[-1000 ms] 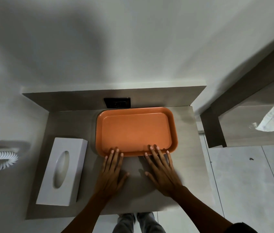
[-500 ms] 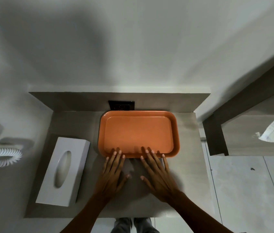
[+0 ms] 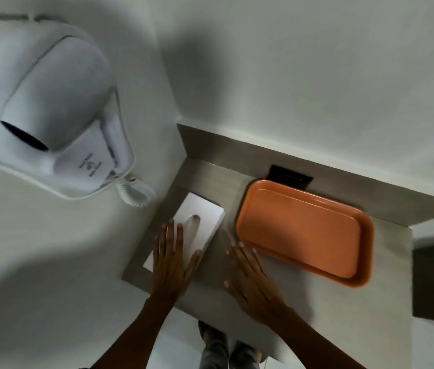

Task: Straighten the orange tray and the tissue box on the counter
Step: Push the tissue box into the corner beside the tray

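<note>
**Hands move over to the tissue box**

Both hands have left the tray edge they were touching a moment ago. The left hand (image 3: 169, 258) now lies flat on the white tissue box (image 3: 197, 230), fingers (image 3: 167, 237) spread wide, holding nothing. The right hand (image 3: 248, 278) rests open on the surface (image 3: 317, 310), just beside the orange tray (image 3: 303, 233). The tray sits by the back wall and looks done. The box looks like the next job.

Bare counter (image 3: 386, 265) strip between box (image 3: 202, 222) and tray (image 3: 303, 233), partly taken by right hand (image 3: 250, 278). Left hand (image 3: 170, 259) covers box's near end. Wall hair dryer (image 3: 56, 110) overhangs left side; backsplash (image 3: 224, 145) closes rear.
</note>
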Motion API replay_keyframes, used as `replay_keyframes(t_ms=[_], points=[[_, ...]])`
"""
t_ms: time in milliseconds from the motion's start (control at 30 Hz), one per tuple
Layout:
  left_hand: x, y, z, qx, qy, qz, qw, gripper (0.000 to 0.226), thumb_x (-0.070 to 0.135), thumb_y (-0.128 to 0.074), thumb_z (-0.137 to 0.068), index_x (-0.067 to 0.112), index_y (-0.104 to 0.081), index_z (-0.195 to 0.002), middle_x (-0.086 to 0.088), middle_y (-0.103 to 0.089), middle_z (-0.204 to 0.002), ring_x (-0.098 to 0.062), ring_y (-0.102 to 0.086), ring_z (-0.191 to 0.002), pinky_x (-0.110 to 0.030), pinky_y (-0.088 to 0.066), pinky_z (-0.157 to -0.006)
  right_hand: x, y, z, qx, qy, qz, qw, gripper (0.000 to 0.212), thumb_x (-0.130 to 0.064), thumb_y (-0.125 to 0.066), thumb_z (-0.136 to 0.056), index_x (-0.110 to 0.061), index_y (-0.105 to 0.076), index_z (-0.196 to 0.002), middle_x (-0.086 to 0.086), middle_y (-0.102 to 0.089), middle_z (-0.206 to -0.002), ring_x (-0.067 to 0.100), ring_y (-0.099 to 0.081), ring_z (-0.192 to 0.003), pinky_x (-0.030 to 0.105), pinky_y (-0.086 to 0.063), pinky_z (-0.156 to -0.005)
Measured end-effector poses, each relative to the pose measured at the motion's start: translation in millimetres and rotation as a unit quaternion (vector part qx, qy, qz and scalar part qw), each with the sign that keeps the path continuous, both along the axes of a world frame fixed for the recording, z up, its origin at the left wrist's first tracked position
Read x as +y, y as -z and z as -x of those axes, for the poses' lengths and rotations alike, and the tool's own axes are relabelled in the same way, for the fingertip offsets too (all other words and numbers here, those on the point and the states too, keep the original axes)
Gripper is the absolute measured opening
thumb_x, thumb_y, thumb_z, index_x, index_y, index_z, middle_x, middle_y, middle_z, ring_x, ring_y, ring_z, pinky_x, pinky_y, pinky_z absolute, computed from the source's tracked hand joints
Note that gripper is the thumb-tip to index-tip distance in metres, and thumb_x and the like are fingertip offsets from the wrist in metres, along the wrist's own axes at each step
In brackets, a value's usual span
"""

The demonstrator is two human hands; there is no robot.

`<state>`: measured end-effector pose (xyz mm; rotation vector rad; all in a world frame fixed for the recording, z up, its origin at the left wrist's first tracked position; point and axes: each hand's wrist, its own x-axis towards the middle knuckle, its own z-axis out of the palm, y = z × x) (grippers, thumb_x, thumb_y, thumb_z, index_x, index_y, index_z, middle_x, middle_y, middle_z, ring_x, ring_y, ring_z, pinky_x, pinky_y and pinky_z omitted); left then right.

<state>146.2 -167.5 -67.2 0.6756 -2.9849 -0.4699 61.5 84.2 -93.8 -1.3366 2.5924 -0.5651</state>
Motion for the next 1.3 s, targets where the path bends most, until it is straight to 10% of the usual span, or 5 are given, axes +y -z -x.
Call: replay_keyframes(t_ms=[167, 367, 500, 1300], points=[[-24, 18, -23, -0.006, -0.023, -0.013, 1.0, 0.138, 0.099, -0.058, -0.073, 0.01, -0.021, -0.172, -0.019, -0.02, -0.18, -0.043, -0.022, -0.167, -0.064, -0.024, -0.133, -33, 27, -17, -0.006, -0.014, -0.016, 1.0, 0.076, -0.052, -0.054, -0.113, -0.012, -0.033, -0.174, 0.012, -0.022, -0.185, 0.035, -0.023, -0.171, 0.05, -0.016, -0.135], [-23, 18, -19, -0.062, -0.074, -0.037, 0.995, 0.137, 0.102, -0.054, -0.066, 0.027, -0.013, -0.172, -0.014, -0.038, -0.166, -0.04, -0.05, -0.142, -0.057, -0.048, -0.116, -42, 51, -25, 0.05, 0.002, -0.039, 0.998, 0.082, -0.052, -0.067, -0.103, -0.008, -0.045, -0.169, 0.017, -0.035, -0.179, 0.039, -0.038, -0.165, 0.054, -0.013, -0.135], [-22, 15, -18, -0.068, -0.091, -0.055, 0.992, 0.139, 0.096, -0.062, -0.063, 0.026, -0.013, -0.173, -0.016, -0.037, -0.166, -0.041, -0.048, -0.142, -0.057, -0.045, -0.115, -43, 59, -29, 0.047, 0.018, -0.03, 0.998, 0.083, -0.057, -0.057, -0.106, -0.012, -0.036, -0.173, 0.014, -0.029, -0.183, 0.033, -0.021, -0.17, 0.049, 0.005, -0.141], [-52, -8, 97, -0.059, -0.129, -0.059, 0.988, 0.132, 0.087, -0.063, -0.067, 0.023, -0.015, -0.173, -0.017, -0.027, -0.172, -0.044, -0.033, -0.157, -0.062, -0.035, -0.127, -40, 57, -34, 0.023, 0.031, -0.077, 0.996, 0.084, -0.065, -0.059, -0.104, -0.018, -0.042, -0.172, 0.009, -0.029, -0.184, 0.036, -0.033, -0.168, 0.057, -0.023, -0.132]])
